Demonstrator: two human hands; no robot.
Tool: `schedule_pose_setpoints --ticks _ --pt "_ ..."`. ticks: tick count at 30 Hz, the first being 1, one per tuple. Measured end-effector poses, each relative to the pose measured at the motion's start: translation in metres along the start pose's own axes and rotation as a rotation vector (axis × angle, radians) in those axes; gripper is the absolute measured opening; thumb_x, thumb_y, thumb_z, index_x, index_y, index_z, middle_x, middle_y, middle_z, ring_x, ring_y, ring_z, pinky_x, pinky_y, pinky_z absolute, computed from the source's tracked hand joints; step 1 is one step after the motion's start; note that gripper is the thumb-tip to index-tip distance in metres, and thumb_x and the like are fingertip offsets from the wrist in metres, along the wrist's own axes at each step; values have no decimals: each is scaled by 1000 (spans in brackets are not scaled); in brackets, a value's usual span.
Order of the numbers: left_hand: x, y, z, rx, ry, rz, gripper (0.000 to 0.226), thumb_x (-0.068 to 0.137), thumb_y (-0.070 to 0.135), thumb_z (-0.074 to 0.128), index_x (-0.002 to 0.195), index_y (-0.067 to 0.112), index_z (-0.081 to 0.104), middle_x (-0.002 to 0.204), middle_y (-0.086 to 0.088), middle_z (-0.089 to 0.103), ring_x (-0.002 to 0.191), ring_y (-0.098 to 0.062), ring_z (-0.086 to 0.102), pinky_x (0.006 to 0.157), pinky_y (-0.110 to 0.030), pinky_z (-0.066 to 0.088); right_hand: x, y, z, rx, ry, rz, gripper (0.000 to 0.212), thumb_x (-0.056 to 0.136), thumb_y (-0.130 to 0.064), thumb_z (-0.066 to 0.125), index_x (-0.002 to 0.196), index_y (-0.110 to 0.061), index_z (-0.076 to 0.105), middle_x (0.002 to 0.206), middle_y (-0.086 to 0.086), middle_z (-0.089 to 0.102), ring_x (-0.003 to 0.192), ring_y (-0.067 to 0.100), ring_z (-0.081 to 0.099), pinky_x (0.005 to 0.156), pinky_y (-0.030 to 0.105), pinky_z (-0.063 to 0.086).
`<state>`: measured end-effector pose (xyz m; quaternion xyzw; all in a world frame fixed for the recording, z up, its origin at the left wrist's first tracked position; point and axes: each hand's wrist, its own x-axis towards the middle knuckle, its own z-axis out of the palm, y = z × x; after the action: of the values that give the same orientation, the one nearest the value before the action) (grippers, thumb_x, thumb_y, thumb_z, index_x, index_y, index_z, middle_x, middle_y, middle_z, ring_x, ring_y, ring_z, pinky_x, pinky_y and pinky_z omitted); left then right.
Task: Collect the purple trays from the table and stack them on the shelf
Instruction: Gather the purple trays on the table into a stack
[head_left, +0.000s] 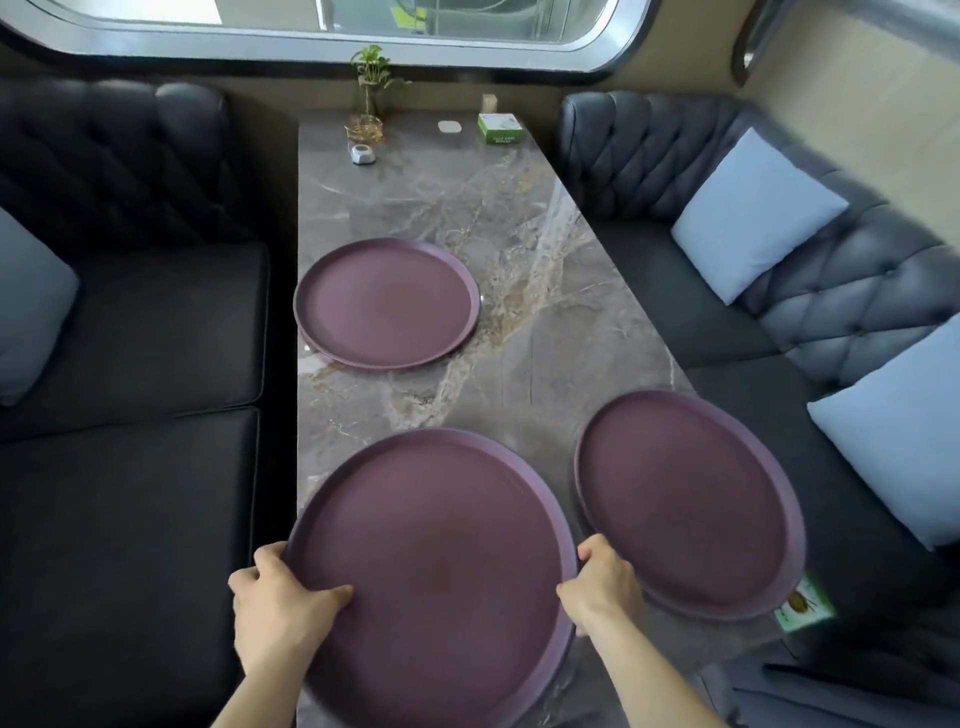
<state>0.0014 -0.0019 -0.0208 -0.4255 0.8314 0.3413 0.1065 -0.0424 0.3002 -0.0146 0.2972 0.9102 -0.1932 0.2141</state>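
Three round purple trays are in view on the marble table (519, 291). The nearest tray (431, 566) is the largest in view, and both hands grip it. My left hand (283, 597) clasps its left rim, thumb on the inside. My right hand (602, 579) holds its right rim. Another purple tray (691, 499) lies at the right, its rim close beside my right hand. The far purple tray (387, 301) lies at the table's left edge and looks like two stacked. No shelf is in view.
Dark tufted sofas flank the table, the left sofa (130, 364) and the right sofa (727, 312) with pale blue cushions (753, 213). At the far end stand a small plant (371, 78), a green box (500, 127) and a small grey object (363, 154). A green card (802, 605) lies under the right tray's near edge.
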Motion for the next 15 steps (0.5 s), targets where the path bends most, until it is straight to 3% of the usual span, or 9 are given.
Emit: schedule_pose_setpoints --ticks 3,10,15 --pt "-6 21 -2 -20 47 40 92 55 30 92 133 19 45 131 -17 41 108 -42 58 87 -51 51 0 1 -22 62 38 -15 35 84 -10 72 113 -23 58 104 0 69 85 25 68 69 33 56" --pt "-36 92 10 -67 69 179 91 53 29 93 131 21 47 131 -17 43 106 -43 60 88 -50 50 15 26 -89 245 115 -11 25 88 -28 74 104 -25 56 101 2 70 89 31 74 79 40 62" --pt "-69 147 49 -41 43 259 91 53 32 93 131 21 46 129 -17 44 107 -44 60 88 -50 50 50 72 -131 314 220 13 17 92 -32 71 97 -24 57 81 -3 61 78 26 60 63 33 48"
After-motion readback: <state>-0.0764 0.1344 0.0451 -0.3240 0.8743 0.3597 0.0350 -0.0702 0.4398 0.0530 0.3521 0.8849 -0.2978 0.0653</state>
